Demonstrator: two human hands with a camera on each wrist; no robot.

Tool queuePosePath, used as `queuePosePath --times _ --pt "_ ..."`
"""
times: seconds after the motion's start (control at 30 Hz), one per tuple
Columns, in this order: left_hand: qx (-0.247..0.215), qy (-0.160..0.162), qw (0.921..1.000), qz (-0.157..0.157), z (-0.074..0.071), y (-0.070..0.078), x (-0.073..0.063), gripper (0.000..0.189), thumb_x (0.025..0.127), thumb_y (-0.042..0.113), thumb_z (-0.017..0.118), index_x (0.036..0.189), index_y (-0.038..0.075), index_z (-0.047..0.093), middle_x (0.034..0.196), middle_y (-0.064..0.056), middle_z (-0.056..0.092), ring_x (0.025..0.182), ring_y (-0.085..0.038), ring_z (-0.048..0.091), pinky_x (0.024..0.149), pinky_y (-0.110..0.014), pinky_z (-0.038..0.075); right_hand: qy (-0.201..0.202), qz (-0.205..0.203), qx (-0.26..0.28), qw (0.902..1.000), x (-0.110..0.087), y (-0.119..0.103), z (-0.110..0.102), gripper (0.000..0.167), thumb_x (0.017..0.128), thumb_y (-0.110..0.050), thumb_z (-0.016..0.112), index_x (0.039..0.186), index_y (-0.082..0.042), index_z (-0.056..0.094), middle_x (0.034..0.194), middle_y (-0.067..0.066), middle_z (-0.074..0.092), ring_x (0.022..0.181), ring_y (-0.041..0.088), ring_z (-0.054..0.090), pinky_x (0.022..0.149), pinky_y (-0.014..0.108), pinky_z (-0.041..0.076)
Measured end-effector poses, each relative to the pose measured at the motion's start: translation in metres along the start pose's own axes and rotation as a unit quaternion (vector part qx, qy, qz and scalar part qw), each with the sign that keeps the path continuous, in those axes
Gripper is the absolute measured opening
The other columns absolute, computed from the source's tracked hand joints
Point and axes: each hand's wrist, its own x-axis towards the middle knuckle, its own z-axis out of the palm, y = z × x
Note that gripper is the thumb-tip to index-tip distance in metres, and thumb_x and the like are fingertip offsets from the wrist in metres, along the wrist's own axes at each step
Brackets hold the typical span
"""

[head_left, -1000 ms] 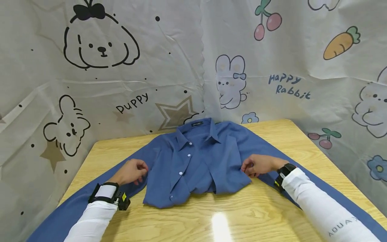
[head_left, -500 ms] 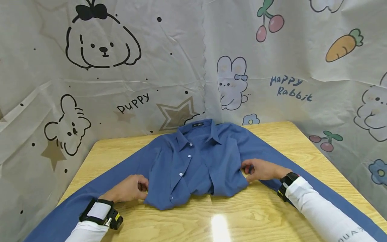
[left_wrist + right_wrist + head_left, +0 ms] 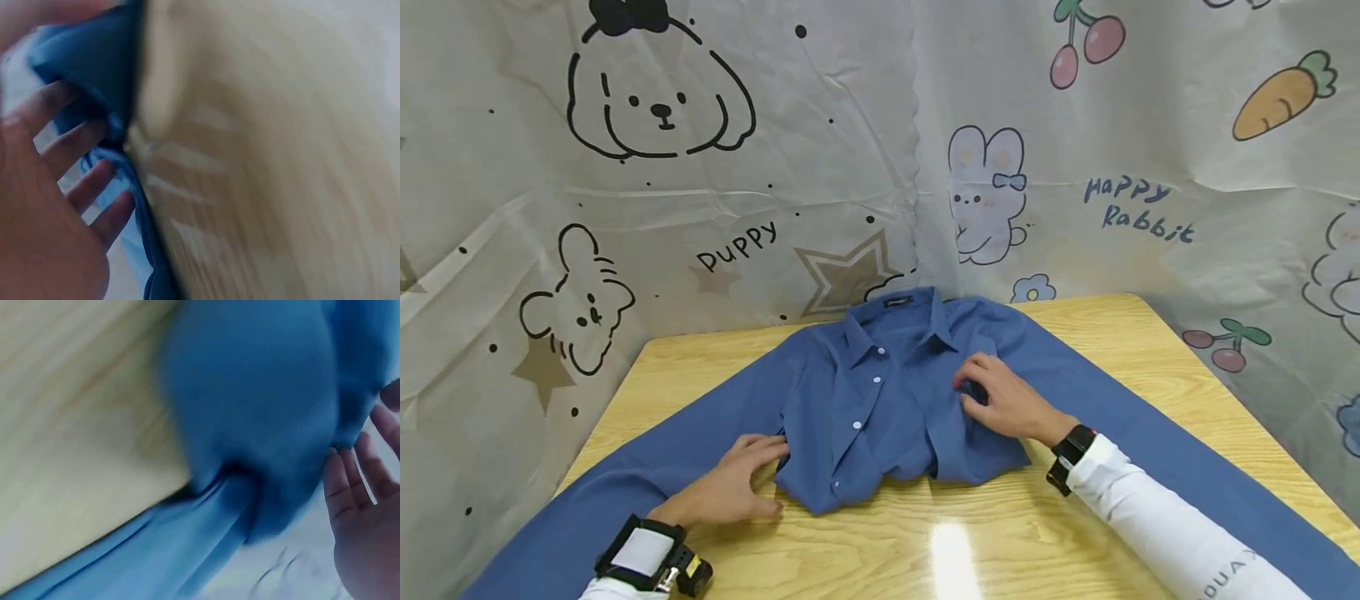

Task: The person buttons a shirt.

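Note:
A blue button-up shirt (image 3: pixel 891 417) lies front up on the table, collar at the far side, its lower part folded under so the body looks short. At its left side my left hand (image 3: pixel 722 487) has thumb and fingers spread, fingertips at the cloth's edge; in the left wrist view the fingers of this hand (image 3: pixel 50 206) are loosely bent beside the shirt (image 3: pixel 94 56). My right hand (image 3: pixel 1003 400) is over the right chest, thumb apart from the fingers. Beside the shirt (image 3: pixel 256 394) in the right wrist view, the right hand (image 3: pixel 369 519) holds nothing.
The left sleeve (image 3: pixel 655 454) and right sleeve (image 3: pixel 1120 408) stretch diagonally toward the near corners of the wooden table (image 3: pixel 850 558). A printed cloth (image 3: pixel 850 100) with cartoon animals hangs behind and around the table.
My right hand has let go of the shirt's right lower edge and moved up and inward over the chest. The left hand has released its pinch at the left edge and spread its fingers.

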Motion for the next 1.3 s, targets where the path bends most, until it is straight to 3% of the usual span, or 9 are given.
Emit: queuePosePath --times 0.17,0.4,0.5,0.63,0.77,0.87,0.93,1.2,1.3 --pt "0.127 0.043 0.9901 0.041 0.012 0.0 0.006 0.037 0.082 0.03 0.072 0.118 0.02 0.067 0.136 -0.008 0.05 0.125 -0.031 0.037 0.095 -0.059 0.03 -0.085 -0.035 -0.033 0.9952 0.036 -0.026 0.027 0.029 0.098 -0.028 0.055 0.122 -0.014 0.063 0.127 0.007 0.053 0.116 0.027 0.045 0.096 0.044 0.037" --pt "0.235 0.083 0.9644 0.087 0.026 0.009 0.018 0.019 0.078 0.009 0.067 0.097 0.012 0.071 0.118 -0.006 0.058 0.113 -0.028 0.045 0.086 -0.05 0.039 -0.255 0.064 -0.027 0.9645 0.081 -0.053 0.054 0.053 0.103 -0.041 0.038 0.152 -0.021 0.029 0.156 0.013 0.019 0.14 0.041 0.013 0.111 0.052 0.015" --pt "0.24 0.101 0.9614 0.087 0.029 0.014 0.021 0.016 0.076 0.007 0.067 0.09 0.011 0.072 0.109 -0.003 0.061 0.111 -0.026 0.046 0.086 -0.049 0.038 -0.292 0.112 -0.057 0.9481 0.094 -0.059 0.064 0.054 0.103 -0.045 0.033 0.153 -0.026 0.024 0.158 0.009 0.014 0.141 0.042 0.007 0.11 0.057 0.013" --pt "0.168 0.097 0.9786 0.07 0.025 0.022 0.019 0.01 0.08 0.007 0.064 0.077 0.016 0.066 0.098 0.002 0.062 0.108 -0.02 0.048 0.089 -0.047 0.033 -0.331 0.173 -0.074 0.9248 0.103 -0.061 0.072 0.054 0.102 -0.051 0.03 0.152 -0.032 0.025 0.158 0.004 0.016 0.142 0.041 0.004 0.108 0.061 0.013" --pt "-0.004 0.072 0.9961 0.05 0.012 0.033 0.018 0.032 0.093 0.01 0.056 0.066 0.02 0.042 0.066 0.008 0.046 0.063 -0.008 0.047 0.067 -0.031 0.04 -0.356 0.199 -0.084 0.9093 0.11 -0.06 0.075 0.055 0.101 -0.055 0.027 0.152 -0.036 0.023 0.158 0.0 0.014 0.142 0.04 0.002 0.108 0.062 0.01" --pt "-0.122 0.058 0.9906 0.02 0.002 0.041 0.016 0.04 0.098 0.021 0.055 0.065 0.018 0.033 0.053 0.007 0.028 0.041 -0.004 0.025 0.044 -0.025 0.03 -0.354 0.207 -0.09 0.9075 0.115 -0.056 0.076 0.055 0.1 -0.058 0.026 0.151 -0.039 0.021 0.159 -0.003 0.012 0.142 0.039 0.0 0.106 0.065 0.008" --pt "-0.168 0.06 0.984 -0.003 -0.002 0.045 0.012 0.043 0.098 0.03 0.055 0.064 0.017 0.033 0.05 0.007 0.025 0.039 -0.004 0.021 0.042 -0.024 0.027 -0.35 0.21 -0.09 0.9085 0.118 -0.053 0.077 0.056 0.099 -0.06 0.025 0.151 -0.041 0.021 0.159 -0.006 0.011 0.142 0.039 0.0 0.105 0.066 0.008" --pt "-0.222 0.103 0.9688 -0.041 -0.009 0.063 -0.001 0.048 0.099 0.044 0.046 0.066 0.012 0.035 0.053 0.004 0.025 0.045 -0.01 0.022 0.047 -0.026 0.028 -0.378 0.122 -0.122 0.9096 0.132 -0.051 0.079 0.049 0.104 -0.04 0.03 0.152 -0.03 0.026 0.159 0.001 0.012 0.143 0.037 0.002 0.107 0.064 0.006" --pt "-0.225 0.102 0.9676 -0.05 -0.012 0.066 -0.004 0.048 0.1 0.042 0.046 0.064 0.013 0.034 0.052 0.003 0.025 0.043 -0.011 0.022 0.045 -0.026 0.026 -0.38 0.125 -0.123 0.9082 0.136 -0.053 0.081 0.049 0.104 -0.042 0.031 0.152 -0.032 0.026 0.159 -0.001 0.012 0.143 0.037 0.002 0.107 0.063 0.007"
